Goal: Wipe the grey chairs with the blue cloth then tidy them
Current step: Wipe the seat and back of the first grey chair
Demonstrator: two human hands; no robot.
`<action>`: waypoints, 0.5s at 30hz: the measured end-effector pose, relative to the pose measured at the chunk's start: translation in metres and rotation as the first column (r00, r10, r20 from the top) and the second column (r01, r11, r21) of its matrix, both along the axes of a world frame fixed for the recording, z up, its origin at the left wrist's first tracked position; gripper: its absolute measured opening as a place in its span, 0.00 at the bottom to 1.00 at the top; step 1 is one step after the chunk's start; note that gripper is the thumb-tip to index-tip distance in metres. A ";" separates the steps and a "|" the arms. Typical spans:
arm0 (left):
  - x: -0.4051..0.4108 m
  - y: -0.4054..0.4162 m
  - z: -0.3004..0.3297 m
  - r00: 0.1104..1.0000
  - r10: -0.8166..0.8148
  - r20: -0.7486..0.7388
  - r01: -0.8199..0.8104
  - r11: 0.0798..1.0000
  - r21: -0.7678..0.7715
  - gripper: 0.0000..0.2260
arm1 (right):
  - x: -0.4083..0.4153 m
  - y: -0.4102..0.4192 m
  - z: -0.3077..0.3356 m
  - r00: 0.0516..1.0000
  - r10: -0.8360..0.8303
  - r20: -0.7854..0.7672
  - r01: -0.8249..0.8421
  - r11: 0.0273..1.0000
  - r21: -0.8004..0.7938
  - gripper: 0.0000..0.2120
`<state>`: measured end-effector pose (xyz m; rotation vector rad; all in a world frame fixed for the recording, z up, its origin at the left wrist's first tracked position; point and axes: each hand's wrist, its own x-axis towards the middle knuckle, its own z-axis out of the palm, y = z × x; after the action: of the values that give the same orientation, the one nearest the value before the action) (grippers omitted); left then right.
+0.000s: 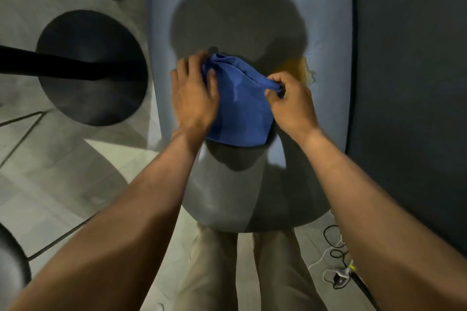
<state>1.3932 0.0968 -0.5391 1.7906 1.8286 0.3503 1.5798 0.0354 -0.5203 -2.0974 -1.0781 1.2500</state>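
Observation:
I look straight down on a grey chair (252,2) whose long seat runs away from me. The blue cloth (240,103) hangs folded between my hands just above the seat's near part. My left hand (193,93) grips the cloth's left upper corner, thumb over the fabric. My right hand (288,101) pinches the cloth's right upper corner between thumb and fingers. A yellowish stain (300,69) marks the seat just beyond my right hand.
A black round table base (93,68) with its post stands on the tiled floor at left. A dark panel (409,83) borders the chair on the right. Loose cables (336,255) and a plug lie on the floor at lower right. My legs stand below the chair.

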 end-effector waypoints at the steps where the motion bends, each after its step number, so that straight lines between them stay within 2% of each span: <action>1: 0.002 -0.003 -0.001 0.999 -0.040 -0.038 0.041 0.998 0.041 0.19 | 0.000 0.002 -0.002 1.000 0.001 -0.003 -0.001 1.000 0.008 0.04; 4: 0.013 -0.017 -0.008 0.958 -0.235 -0.166 0.252 0.964 0.090 0.25 | -0.003 0.002 -0.007 1.000 0.018 0.017 -0.018 0.999 0.026 0.08; 8: 0.028 -0.041 -0.033 0.794 -0.510 -0.332 0.530 0.847 -0.035 0.30 | -0.009 -0.004 -0.012 0.999 0.019 0.038 -0.021 0.998 0.054 0.09; 10: 0.024 -0.051 -0.046 0.741 -0.553 -0.382 0.579 0.814 -0.055 0.32 | -0.011 -0.009 -0.013 0.999 -0.023 0.033 0.021 0.996 0.084 0.11; 15: 0.003 -0.068 -0.049 0.753 -0.521 -0.403 0.548 0.835 -0.057 0.32 | -0.007 -0.029 -0.012 0.974 -0.139 0.177 0.105 0.976 0.190 0.12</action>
<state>1.3967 0.0288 -0.5878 2.4743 1.4461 -0.2075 1.5732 0.0068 -0.5319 -2.1395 -1.0793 0.8745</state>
